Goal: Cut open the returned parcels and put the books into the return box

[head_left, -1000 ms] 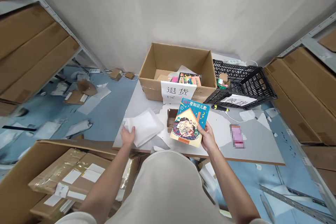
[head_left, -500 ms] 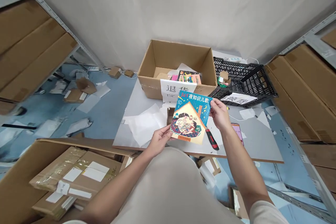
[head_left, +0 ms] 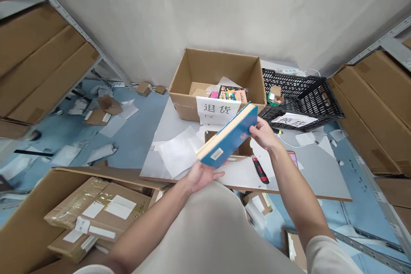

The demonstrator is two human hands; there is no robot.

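Observation:
A thick book [head_left: 231,142] with a blue back cover and a pale barcode label is tilted over the table, its cream page edges facing up and left. My right hand [head_left: 263,134] grips its upper right end. At the lower left end, my left hand [head_left: 203,176] lies partly under the book with its fingers apart; whether it bears any weight I cannot tell. Beneath the book is a small opened cardboard box [head_left: 245,147], mostly covered by it. A red and black utility knife [head_left: 260,170] lies on the table to the right of that box.
Behind stands a large cardboard box [head_left: 184,109] with books inside and a handwritten paper sign. Right of it is a black plastic crate [head_left: 324,96]. White wrapping paper [head_left: 178,154] and a phone [head_left: 293,159] lie on the table [head_left: 321,175]. A carton of parcels [head_left: 120,205] is at lower left.
The book has turned from its illustrated front cover to its blue back and page edges. My left hand has loosened from its lower left edge, and the small box beneath shows more.

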